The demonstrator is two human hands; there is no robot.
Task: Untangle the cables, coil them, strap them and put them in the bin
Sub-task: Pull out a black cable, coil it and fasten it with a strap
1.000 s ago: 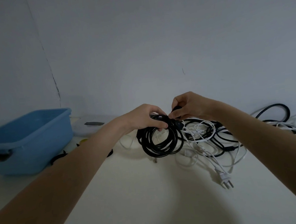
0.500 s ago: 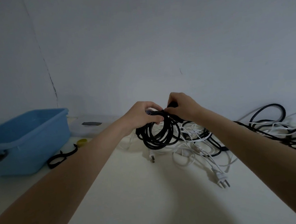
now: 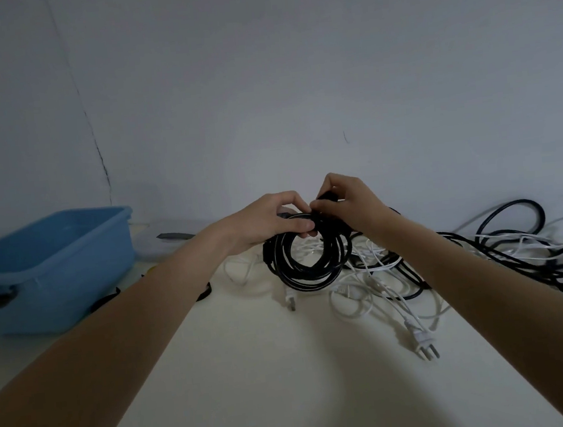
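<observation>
The left hand (image 3: 270,221) grips the top of a black coil (image 3: 309,262) held above the table (image 3: 254,371), while the right hand (image 3: 348,203) pinches its dark end at the top. If either grip loosens, the loops may spring apart, or snag the tangled cables (image 3: 483,252) just behind; the bin (image 3: 55,269) sits well left.

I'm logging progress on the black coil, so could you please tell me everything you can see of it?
The black coil is a thin, glossy, rubbery-looking cable wound into several round loops, held upright above the table. The left hand grips its top, the right hand pinches a black piece there. No strap is clearly visible. Loose white and black cables lie behind and to the right.
</observation>
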